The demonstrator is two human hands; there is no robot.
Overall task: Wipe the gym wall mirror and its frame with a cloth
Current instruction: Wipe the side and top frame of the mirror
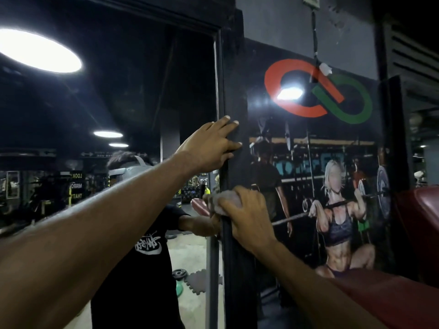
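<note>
Dim gym, with ceiling lamps reflected in the wall mirror [107, 103]. Landmark for all positions is the right-hand upright of the mirror's black frame [231, 79]. A lifter poster [332, 186] sits on the wall just right of the upright.

Left grip [209, 146]: fingers straight and spread, flat on the upright, holding nothing. I read it as a brace.

Right grip [247, 217]: on the same upright, below the left grip. Its fingers are curled tight round a bunched pale cloth [226, 198]. The cloth is pressed on the upright's edge, where frame meets glass.

Step in hand, my judgement: wiping the upright.

Notes for doing it well:
- Wrap the cloth over the edge, so one pass covers the front face and the inner lip.
- Use long straight strokes along the upright, with even pressure.
- Lift the left grip off a stretch before the cloth gets there, as bare fingers are likely to leave marks.
- Refold the cloth to a fresh face when it loads up.

I cannot tell from this view how clean the glass is.
</note>
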